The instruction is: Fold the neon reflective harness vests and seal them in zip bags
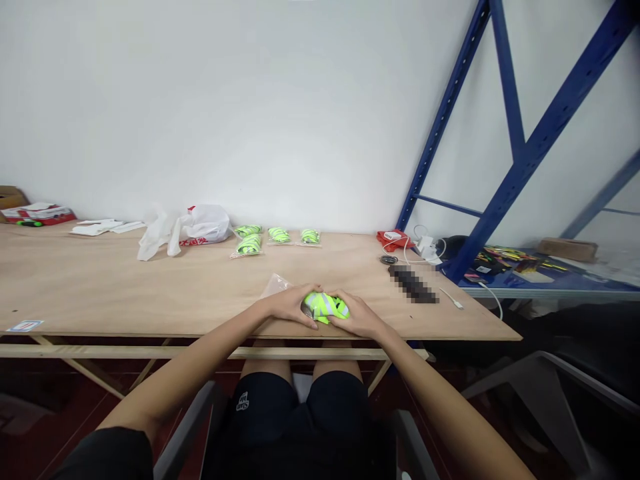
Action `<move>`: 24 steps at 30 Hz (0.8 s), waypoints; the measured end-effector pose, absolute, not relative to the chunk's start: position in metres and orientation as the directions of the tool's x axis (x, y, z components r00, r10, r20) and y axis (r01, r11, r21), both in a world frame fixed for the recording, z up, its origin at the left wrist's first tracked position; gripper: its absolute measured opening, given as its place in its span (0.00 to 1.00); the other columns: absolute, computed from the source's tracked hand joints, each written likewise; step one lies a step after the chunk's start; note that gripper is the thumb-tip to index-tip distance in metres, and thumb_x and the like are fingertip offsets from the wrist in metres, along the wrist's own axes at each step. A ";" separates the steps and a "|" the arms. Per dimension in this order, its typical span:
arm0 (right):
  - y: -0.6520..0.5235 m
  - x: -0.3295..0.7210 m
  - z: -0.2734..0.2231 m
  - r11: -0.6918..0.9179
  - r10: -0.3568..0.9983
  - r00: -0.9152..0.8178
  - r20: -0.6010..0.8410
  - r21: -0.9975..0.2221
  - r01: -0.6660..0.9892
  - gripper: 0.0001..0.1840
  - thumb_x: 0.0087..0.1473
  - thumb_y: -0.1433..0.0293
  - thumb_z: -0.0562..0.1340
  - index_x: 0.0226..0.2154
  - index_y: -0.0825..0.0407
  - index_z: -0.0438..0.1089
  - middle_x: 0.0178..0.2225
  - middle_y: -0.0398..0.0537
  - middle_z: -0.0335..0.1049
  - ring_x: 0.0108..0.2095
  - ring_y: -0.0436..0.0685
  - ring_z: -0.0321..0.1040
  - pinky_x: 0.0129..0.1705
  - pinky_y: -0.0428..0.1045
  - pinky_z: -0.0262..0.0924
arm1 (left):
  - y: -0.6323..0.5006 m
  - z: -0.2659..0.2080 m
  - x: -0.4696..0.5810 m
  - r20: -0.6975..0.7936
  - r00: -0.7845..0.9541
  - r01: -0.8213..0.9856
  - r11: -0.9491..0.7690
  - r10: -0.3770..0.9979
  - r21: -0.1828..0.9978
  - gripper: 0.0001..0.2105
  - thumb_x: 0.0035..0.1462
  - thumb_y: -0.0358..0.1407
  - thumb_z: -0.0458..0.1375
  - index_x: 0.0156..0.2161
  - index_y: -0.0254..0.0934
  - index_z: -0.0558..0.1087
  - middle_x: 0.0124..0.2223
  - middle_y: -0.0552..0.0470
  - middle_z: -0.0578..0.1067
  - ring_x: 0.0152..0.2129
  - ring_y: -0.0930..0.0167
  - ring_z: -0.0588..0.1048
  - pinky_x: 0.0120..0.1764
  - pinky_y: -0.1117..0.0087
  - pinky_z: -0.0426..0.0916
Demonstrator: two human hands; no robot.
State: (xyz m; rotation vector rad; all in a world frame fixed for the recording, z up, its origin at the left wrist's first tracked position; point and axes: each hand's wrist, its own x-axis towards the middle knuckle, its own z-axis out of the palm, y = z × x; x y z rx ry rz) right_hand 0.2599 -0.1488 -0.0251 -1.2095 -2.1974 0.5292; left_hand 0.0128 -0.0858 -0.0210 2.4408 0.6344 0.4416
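My left hand [295,305] and my right hand [357,316] are closed around the two sides of a folded neon-yellow bundle with silvery reflective bands [326,306], low over the table's front edge. It looks like a reflective strap or vest; which one I cannot tell. Some of it is hidden by my fingers. A clear plastic bag [275,285] lies just behind my left hand. Farther back, near the wall, several similar bundles sit in clear bags, among them a front one [249,245] and a right-hand one [311,237].
On the wooden table [150,293], a white plastic bag [207,223] stands at the back left, beside white sheets [103,227]. To the right lie a red cloth [395,240], a black cable [389,260], a pixelated dark object [413,285] and a white cable plug [457,304]. A blue metal frame [500,193] rises there.
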 end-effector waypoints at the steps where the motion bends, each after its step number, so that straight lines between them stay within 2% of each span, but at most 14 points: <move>1: -0.148 0.260 -0.023 0.504 0.860 -0.423 0.285 -0.603 0.619 0.24 0.50 0.68 0.66 0.52 0.48 0.69 0.49 0.50 0.74 0.47 0.62 0.71 0.51 0.55 0.63 | -0.086 -0.021 0.011 0.165 0.835 0.333 -0.721 0.525 0.608 0.46 0.47 0.53 0.69 0.66 0.37 0.58 0.65 0.38 0.64 0.61 0.56 0.66 0.60 0.60 0.61; 4: -0.143 0.261 -0.017 0.462 0.879 -0.402 0.258 -0.668 0.583 0.23 0.48 0.69 0.66 0.49 0.49 0.71 0.47 0.49 0.75 0.45 0.61 0.71 0.49 0.54 0.64 | -0.085 -0.022 0.006 0.172 0.850 0.307 -0.733 0.498 0.607 0.45 0.50 0.52 0.68 0.68 0.40 0.56 0.67 0.41 0.62 0.63 0.58 0.63 0.62 0.60 0.58; 8: -0.135 0.263 -0.014 0.425 0.890 -0.388 0.240 -0.744 0.516 0.20 0.45 0.68 0.67 0.44 0.50 0.72 0.45 0.48 0.76 0.45 0.61 0.71 0.50 0.54 0.64 | -0.086 -0.023 0.004 0.197 0.861 0.328 -0.809 0.469 0.488 0.48 0.50 0.50 0.68 0.70 0.39 0.52 0.70 0.39 0.57 0.65 0.55 0.59 0.65 0.55 0.52; 12: -0.131 0.263 -0.016 0.408 0.890 -0.395 0.229 -0.787 0.463 0.20 0.44 0.67 0.68 0.43 0.50 0.71 0.46 0.48 0.75 0.47 0.62 0.71 0.53 0.56 0.63 | -0.096 -0.016 0.011 0.224 0.857 0.345 -0.839 0.464 0.421 0.43 0.54 0.48 0.65 0.70 0.38 0.53 0.68 0.40 0.62 0.62 0.54 0.64 0.63 0.55 0.56; 16: -0.130 0.259 -0.018 0.428 0.882 -0.401 0.248 -0.778 0.460 0.21 0.44 0.68 0.67 0.44 0.49 0.70 0.47 0.48 0.74 0.49 0.62 0.70 0.55 0.57 0.62 | -0.105 -0.007 0.023 0.247 0.854 0.345 -0.854 0.458 0.390 0.36 0.59 0.43 0.61 0.68 0.38 0.55 0.64 0.40 0.67 0.57 0.55 0.69 0.59 0.57 0.60; 21: -0.129 0.257 -0.022 0.477 0.872 -0.371 0.320 -0.726 0.495 0.19 0.44 0.66 0.67 0.42 0.49 0.71 0.47 0.49 0.72 0.49 0.62 0.69 0.55 0.57 0.60 | -0.104 -0.007 0.024 0.252 0.828 0.375 -0.828 0.502 0.418 0.35 0.58 0.45 0.62 0.66 0.35 0.55 0.60 0.37 0.70 0.53 0.55 0.72 0.53 0.58 0.66; 24: -0.130 0.258 -0.025 0.465 0.879 -0.360 0.313 -0.732 0.498 0.20 0.44 0.66 0.67 0.43 0.49 0.72 0.48 0.49 0.72 0.49 0.62 0.69 0.55 0.57 0.60 | -0.100 -0.009 0.021 0.265 0.845 0.382 -0.872 0.464 0.307 0.32 0.57 0.41 0.62 0.64 0.36 0.58 0.62 0.36 0.68 0.55 0.54 0.69 0.56 0.56 0.63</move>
